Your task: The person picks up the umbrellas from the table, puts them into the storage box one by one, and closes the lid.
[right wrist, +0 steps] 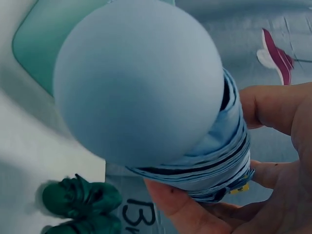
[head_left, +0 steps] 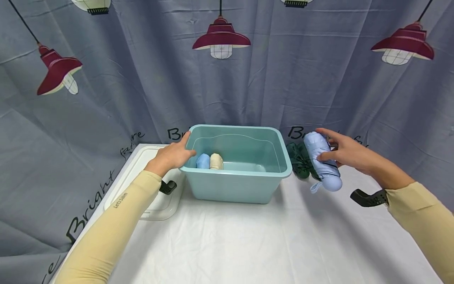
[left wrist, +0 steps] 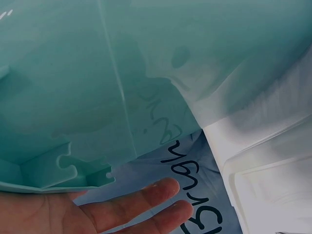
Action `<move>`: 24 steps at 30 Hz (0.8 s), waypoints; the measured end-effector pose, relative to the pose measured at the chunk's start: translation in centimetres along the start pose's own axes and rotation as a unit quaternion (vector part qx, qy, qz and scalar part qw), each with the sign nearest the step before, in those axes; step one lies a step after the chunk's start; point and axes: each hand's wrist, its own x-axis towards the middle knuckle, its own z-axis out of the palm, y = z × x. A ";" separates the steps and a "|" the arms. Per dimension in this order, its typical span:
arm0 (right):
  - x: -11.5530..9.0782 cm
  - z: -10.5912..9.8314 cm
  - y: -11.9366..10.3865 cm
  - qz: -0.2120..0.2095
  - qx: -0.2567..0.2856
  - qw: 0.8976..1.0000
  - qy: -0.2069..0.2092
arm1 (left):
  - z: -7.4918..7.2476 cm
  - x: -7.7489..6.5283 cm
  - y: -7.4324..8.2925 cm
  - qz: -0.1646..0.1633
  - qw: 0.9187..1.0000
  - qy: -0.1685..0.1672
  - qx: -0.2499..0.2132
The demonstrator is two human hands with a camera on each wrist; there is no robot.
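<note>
In the head view, a light blue folded umbrella [head_left: 320, 157] is gripped by my right hand [head_left: 349, 154], thumb on the near side and fingers behind. Its round handle end [right wrist: 139, 83] fills much of the right wrist view. My left hand [head_left: 172, 156] rests at the left rim of a teal plastic bin [head_left: 235, 186]. Two of its fingers [left wrist: 151, 197] stretch out straight below the rim in the left wrist view. Inside the bin, at the left, a blue rounded bundle [head_left: 203, 161] lies beside a cream one [head_left: 216, 161].
Dark green bundles [head_left: 300, 161] with thin cords lie between the bin and the umbrella. A white lid [head_left: 164, 211] lies flat on the white-covered table [head_left: 248, 244], left of the bin and partly under my left arm. A grey printed curtain [head_left: 156, 71] hangs behind.
</note>
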 end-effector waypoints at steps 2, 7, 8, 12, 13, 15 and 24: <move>0.4 -0.1 -0.6 -0.001 -0.001 1.000 0.001 | -0.1 0.0 0.1 -0.001 1.000 0.002 0.001; 1.2 -0.3 -2.3 -0.004 -0.002 1.000 0.001 | -0.2 -0.2 0.2 -0.002 1.000 0.003 0.002; 1.4 -0.3 -2.7 -0.004 -0.003 1.000 0.002 | -0.2 -0.2 0.1 -0.001 1.000 0.002 0.002; 2.0 -0.3 -4.2 -0.009 -0.007 1.000 0.001 | 0.0 -0.4 0.0 0.001 1.000 0.004 0.007; 2.1 -0.2 -4.6 -0.012 -0.005 1.000 0.000 | 0.1 -0.5 0.0 -0.001 1.000 0.003 0.008; 2.4 -0.2 -5.2 -0.017 -0.003 1.000 -0.001 | 0.2 -0.6 0.0 -0.002 1.000 0.003 0.011; 3.8 0.6 -8.2 -0.024 0.008 0.999 -0.021 | 0.4 -0.6 0.3 0.006 1.000 0.006 -0.004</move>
